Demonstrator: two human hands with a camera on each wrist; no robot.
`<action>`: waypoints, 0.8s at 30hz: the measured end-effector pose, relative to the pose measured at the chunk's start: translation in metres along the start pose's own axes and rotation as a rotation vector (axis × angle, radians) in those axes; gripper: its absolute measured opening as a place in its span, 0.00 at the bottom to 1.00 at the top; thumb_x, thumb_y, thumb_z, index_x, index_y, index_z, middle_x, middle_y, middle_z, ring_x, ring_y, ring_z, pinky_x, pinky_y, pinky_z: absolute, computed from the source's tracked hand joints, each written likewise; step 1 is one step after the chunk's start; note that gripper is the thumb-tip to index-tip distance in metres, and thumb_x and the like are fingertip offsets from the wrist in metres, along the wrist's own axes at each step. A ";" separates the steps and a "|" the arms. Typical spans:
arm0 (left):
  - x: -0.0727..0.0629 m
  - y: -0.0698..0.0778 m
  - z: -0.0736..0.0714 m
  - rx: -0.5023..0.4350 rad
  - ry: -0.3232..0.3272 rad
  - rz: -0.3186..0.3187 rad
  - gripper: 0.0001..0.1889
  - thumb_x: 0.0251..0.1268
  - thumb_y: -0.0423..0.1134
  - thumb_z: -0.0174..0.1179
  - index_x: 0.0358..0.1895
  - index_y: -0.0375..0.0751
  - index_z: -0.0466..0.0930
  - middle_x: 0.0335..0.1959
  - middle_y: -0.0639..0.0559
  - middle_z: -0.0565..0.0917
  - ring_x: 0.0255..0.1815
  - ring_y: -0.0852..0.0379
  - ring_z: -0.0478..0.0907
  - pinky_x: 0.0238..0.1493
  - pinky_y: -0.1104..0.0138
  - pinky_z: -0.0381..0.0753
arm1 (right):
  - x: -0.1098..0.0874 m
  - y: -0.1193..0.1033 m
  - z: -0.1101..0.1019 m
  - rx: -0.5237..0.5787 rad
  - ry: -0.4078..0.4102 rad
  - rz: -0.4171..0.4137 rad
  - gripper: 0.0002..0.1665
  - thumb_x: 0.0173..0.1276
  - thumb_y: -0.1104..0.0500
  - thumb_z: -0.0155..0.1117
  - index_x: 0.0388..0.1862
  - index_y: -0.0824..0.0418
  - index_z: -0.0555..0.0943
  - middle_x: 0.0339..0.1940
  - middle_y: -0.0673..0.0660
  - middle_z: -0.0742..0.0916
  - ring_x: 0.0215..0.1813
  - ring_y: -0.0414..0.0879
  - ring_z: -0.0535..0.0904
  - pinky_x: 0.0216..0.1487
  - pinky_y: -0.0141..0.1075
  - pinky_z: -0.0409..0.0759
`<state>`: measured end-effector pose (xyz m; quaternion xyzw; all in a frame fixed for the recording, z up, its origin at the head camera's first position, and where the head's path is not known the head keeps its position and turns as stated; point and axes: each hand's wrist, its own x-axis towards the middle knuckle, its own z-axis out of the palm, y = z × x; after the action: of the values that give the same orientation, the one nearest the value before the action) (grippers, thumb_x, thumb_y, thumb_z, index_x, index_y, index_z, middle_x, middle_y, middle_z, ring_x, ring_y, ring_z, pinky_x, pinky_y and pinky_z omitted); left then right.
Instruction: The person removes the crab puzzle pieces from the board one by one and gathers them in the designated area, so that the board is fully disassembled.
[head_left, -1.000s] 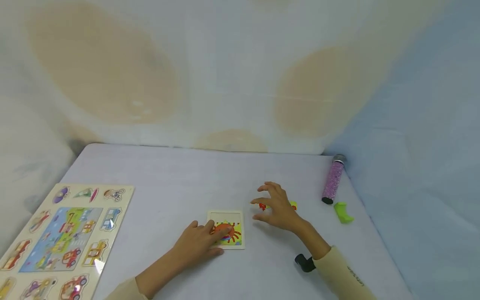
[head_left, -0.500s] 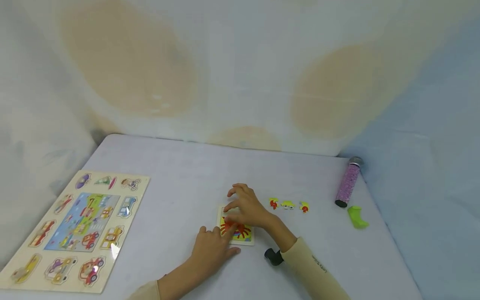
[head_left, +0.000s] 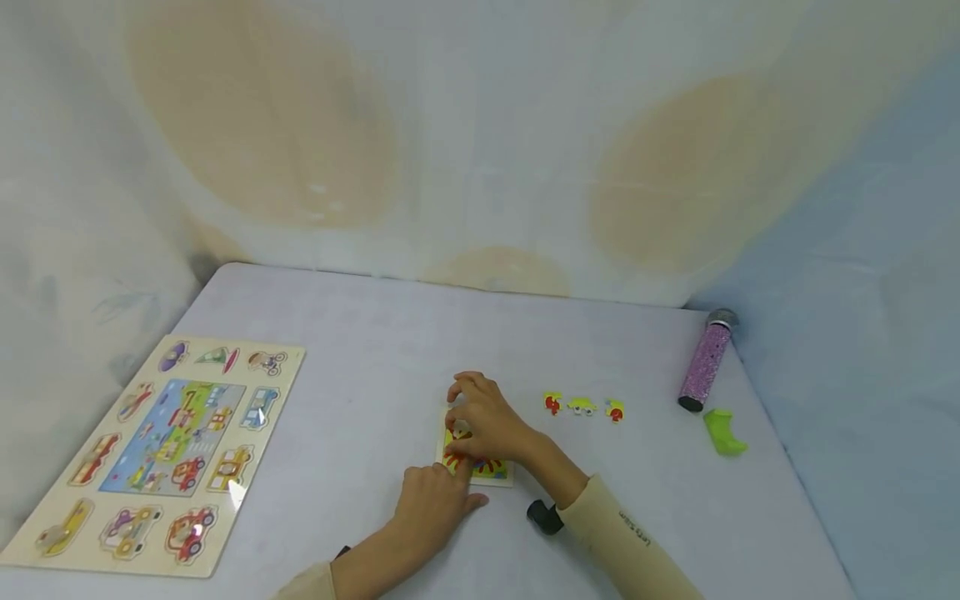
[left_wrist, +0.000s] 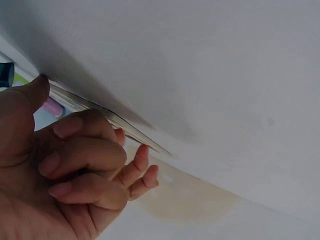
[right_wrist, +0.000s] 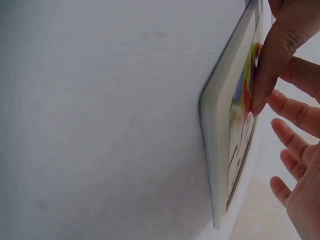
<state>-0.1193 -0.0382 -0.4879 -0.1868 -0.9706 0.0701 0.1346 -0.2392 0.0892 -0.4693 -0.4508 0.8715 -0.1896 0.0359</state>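
Observation:
My left hand [head_left: 433, 508] lies at the near left edge of a small square picture puzzle [head_left: 491, 471] with a red crab on a yellow ground. Its index finger reaches onto the picture; in the left wrist view the other fingers of this hand [left_wrist: 75, 165] are bent. Over the puzzle is my right hand [head_left: 491, 421], thumb and fingers spread apart, covering much of the picture. In the right wrist view a fingertip presses on the puzzle [right_wrist: 240, 125]. No piece shows between the right fingers. Three loose puzzle pieces [head_left: 582, 406] lie in a row to the right.
A large vehicle puzzle board [head_left: 255, 458] lies at the left. Toward the right edge are a sparkly pink microphone [head_left: 705, 362] and a bright green curved piece [head_left: 723, 432]. A black wrist device [head_left: 544, 517] is beside the right sleeve. A pale cloth wall hangs behind.
My right hand has moved left from above the loose pieces to over the crab puzzle, uncovering the row of three. The left hand keeps its finger on the puzzle. The view has shifted slightly.

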 end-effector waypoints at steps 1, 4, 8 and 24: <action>0.000 -0.001 0.000 -0.004 0.003 0.007 0.30 0.58 0.71 0.58 0.47 0.49 0.81 0.08 0.56 0.62 0.12 0.62 0.55 0.14 0.69 0.56 | 0.000 0.000 0.000 -0.002 0.005 -0.002 0.16 0.54 0.46 0.79 0.32 0.56 0.86 0.54 0.55 0.78 0.74 0.56 0.59 0.71 0.55 0.57; 0.002 -0.004 0.001 -0.007 0.008 0.028 0.31 0.58 0.71 0.57 0.50 0.49 0.81 0.07 0.58 0.60 0.11 0.63 0.53 0.13 0.70 0.55 | -0.003 -0.001 0.001 -0.010 0.029 -0.009 0.17 0.54 0.46 0.79 0.32 0.56 0.85 0.53 0.54 0.77 0.74 0.56 0.59 0.72 0.54 0.56; 0.003 -0.007 0.002 -0.038 0.000 0.044 0.30 0.58 0.70 0.59 0.50 0.49 0.82 0.08 0.59 0.59 0.12 0.64 0.52 0.12 0.70 0.53 | -0.005 -0.001 0.002 -0.025 0.065 -0.015 0.16 0.54 0.48 0.79 0.33 0.56 0.85 0.53 0.53 0.78 0.74 0.55 0.60 0.72 0.54 0.57; -0.014 -0.030 -0.010 -0.209 -0.140 0.055 0.30 0.61 0.65 0.60 0.63 0.57 0.78 0.29 0.52 0.81 0.13 0.59 0.65 0.16 0.67 0.59 | -0.010 0.008 -0.003 0.069 -0.026 0.090 0.09 0.61 0.50 0.74 0.35 0.53 0.89 0.59 0.55 0.78 0.74 0.56 0.58 0.72 0.58 0.55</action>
<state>-0.1145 -0.0699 -0.4762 -0.2212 -0.9741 -0.0149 0.0444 -0.2402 0.1022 -0.4703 -0.4118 0.8834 -0.2120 0.0715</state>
